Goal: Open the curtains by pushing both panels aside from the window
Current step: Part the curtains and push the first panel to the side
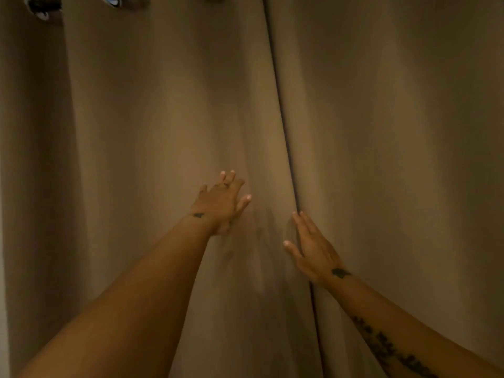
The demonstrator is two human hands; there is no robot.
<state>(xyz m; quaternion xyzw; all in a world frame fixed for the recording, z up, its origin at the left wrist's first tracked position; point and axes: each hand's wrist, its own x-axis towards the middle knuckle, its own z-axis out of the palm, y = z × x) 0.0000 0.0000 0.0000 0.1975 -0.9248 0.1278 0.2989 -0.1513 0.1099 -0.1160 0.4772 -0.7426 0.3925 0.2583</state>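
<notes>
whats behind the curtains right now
Nothing behind shows. The left panel and right panel meet at a closed seam, covering whatever is behind. The left hand and right hand rest open on the fabric.

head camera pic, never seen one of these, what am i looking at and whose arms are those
This single picture comes from a camera worn on a person's head, looking forward, so the two bare arms are the wearer's own. In front hang two brown fabric curtain panels, the left panel and the right panel, meeting at a dark seam. The left hand lies flat and open on the left panel. The right hand rests open at the seam, fingers near the right panel's edge. Nothing is gripped. Shiny metal rings show at top left.
</notes>
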